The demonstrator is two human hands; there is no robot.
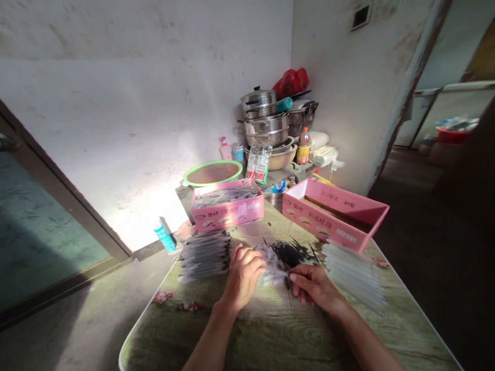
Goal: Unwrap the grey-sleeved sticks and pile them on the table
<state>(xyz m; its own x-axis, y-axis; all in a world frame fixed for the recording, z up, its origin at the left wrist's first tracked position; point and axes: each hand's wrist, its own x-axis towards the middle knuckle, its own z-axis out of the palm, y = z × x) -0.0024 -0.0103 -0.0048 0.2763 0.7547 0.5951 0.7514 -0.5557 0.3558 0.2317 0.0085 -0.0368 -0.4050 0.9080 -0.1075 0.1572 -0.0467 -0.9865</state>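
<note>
My left hand (244, 273) rests knuckles-up on the table (263, 337), its fingers curled over a small clear packet (271, 273) at the edge of a heap of thin black sticks (290, 253). Just right of it my right hand (313, 285) has its fingers pinched together at the near side of the same heap, holding a thin black stick. A stack of filled clear packets (205, 255) lies left of my left hand. A fan of empty clear sleeves (354, 273) lies right of my right hand.
Two pink boxes stand behind the heap: one (226, 205) holding packets, one (336, 212) at the right, angled. Behind them are a green basin (212, 172), stacked steel pots (265, 123), bottles and a red bag. A small blue bottle (164, 234) stands at the table's left corner.
</note>
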